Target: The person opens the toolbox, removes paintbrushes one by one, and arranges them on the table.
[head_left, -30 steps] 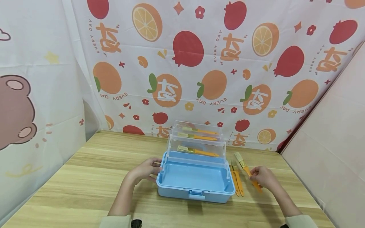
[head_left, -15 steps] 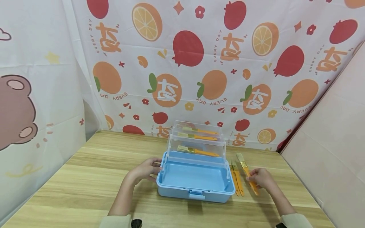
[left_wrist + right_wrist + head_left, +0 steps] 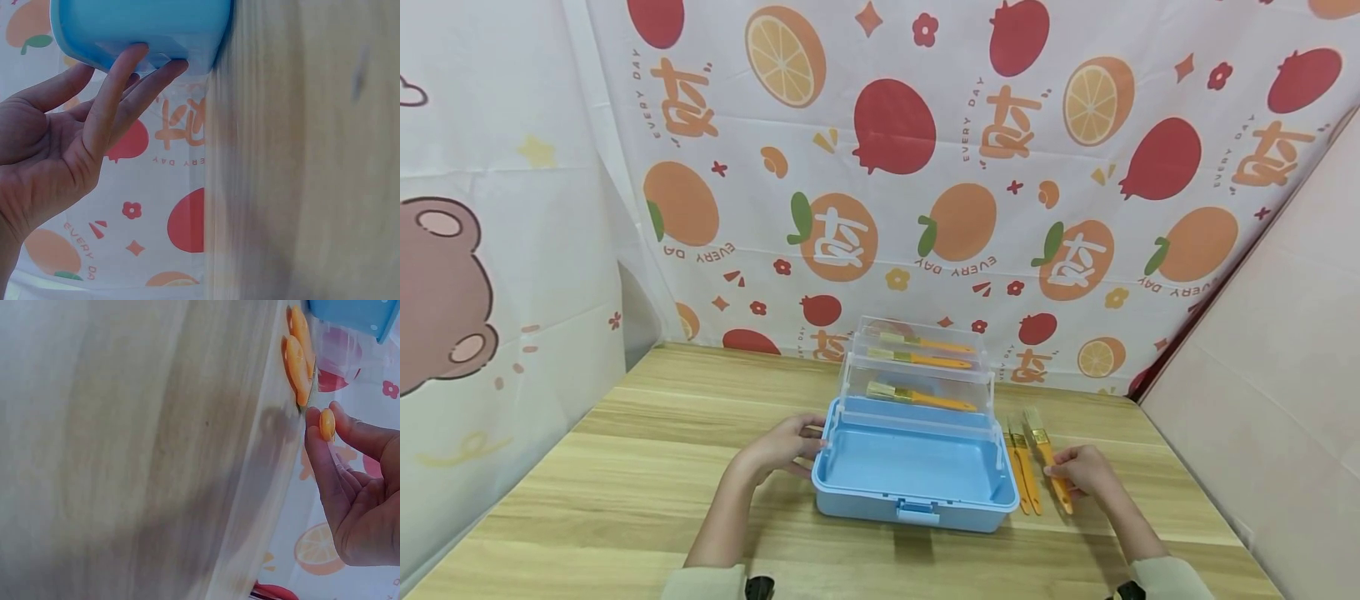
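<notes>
A blue toolbox [image 3: 917, 518] with raised clear trays [image 3: 925, 425] stands mid-table. My left hand [image 3: 782, 444] rests at its left side; in the left wrist view, fingertips touch the blue wall and the thumb lies near the rim. Between thumb and fingers my right hand [image 3: 1088, 471] pinches a paintbrush [image 3: 1057, 479] by its orange handle, bristles pointing away; the right wrist view shows the handle's end [image 3: 327, 425]. Two more paintbrushes [image 3: 1024, 471] lie side by side on the table, between the toolbox's right side and the held brush.
Several paintbrushes lie in the clear trays, among them one paintbrush [image 3: 921, 397] in the lowest tray. A latch [image 3: 917, 513] is on the toolbox front. The wooden table [image 3: 625, 483] ends against a fruit-print cloth [image 3: 887, 225] behind, with pale cloth walls at both sides.
My right hand has shifted a little left with the paintbrush, bringing it closer to the two lying brushes. The left hand and the toolbox have stayed in place.
</notes>
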`<state>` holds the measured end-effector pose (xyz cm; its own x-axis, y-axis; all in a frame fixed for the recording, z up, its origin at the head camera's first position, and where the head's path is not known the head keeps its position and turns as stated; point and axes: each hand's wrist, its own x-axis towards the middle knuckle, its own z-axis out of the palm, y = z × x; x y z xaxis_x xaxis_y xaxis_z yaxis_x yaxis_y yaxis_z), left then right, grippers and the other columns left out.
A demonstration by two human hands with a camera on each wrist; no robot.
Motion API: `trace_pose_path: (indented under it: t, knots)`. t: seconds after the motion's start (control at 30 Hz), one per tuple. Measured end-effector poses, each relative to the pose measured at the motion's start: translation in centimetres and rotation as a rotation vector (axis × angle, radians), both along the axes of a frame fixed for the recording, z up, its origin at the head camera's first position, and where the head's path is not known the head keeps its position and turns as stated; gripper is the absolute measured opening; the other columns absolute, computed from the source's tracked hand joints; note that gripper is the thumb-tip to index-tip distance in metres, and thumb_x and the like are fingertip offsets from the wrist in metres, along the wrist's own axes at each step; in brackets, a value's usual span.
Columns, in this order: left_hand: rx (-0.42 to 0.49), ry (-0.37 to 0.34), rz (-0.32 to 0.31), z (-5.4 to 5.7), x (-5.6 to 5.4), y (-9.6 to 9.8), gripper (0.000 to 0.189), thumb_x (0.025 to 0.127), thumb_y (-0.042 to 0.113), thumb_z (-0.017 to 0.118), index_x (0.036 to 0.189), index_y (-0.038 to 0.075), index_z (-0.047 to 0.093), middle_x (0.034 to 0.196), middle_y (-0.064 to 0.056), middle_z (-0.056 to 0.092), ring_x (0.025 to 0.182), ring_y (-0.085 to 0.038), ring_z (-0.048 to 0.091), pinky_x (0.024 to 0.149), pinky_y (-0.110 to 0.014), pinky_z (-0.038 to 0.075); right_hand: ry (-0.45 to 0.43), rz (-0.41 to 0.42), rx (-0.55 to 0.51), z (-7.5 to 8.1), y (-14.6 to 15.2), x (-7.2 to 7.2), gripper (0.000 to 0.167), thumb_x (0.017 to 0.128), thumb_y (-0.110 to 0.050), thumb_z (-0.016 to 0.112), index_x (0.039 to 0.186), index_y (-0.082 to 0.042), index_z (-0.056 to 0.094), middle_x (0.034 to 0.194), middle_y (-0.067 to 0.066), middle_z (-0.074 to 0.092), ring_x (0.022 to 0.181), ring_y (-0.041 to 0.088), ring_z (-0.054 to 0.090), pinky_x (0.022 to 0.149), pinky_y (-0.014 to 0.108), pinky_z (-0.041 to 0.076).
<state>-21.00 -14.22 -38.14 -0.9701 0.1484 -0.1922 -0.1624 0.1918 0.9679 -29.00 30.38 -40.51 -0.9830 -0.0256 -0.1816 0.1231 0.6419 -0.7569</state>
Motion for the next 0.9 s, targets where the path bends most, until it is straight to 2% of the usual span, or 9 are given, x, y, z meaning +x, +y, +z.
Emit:
trace_pose_path:
  t: [0.37,0.8,0.9]
  knots:
    - [0.002,0.003,-0.003,0.0,0.1,0.0,0.041,0.091,-0.001,0.05,0.129,-0.011,0.039,0.118,-0.028,0.051,0.099,-0.038,0.056,0.067,-0.044,0.054,0.008,-0.022,0.016,-1.5,0.2,-0.4,0.021,0.081,-0.007,0.069,0.092,0.009,0.061,0.077,0.01,0.058,0.059,0.017,0.052,0.05,0.031,0.051]
    - [0.006,0.005,-0.02,0.0,0.1,0.0,0.04,0.092,-0.001,0.049,0.129,-0.012,0.038,0.121,-0.032,0.047,0.1,-0.038,0.056,0.067,-0.045,0.054,-0.001,0.01,0.02,-2.0,0.1,-1.3,0.035,0.077,-0.016,0.075,0.093,0.011,0.061,0.076,0.013,0.058,0.056,0.019,0.054,0.048,0.031,0.052]
    - [0.003,0.003,-0.014,-0.1,0.1,0.0,0.04,0.092,-0.001,0.049,0.129,-0.012,0.038,0.121,-0.031,0.048,0.099,-0.038,0.056,0.067,-0.044,0.054,-0.011,0.001,0.026,-1.9,-0.1,-1.2,0.034,0.077,-0.016,0.075,0.093,0.01,0.061,0.077,0.013,0.058,0.057,0.019,0.054,0.048,0.031,0.052]
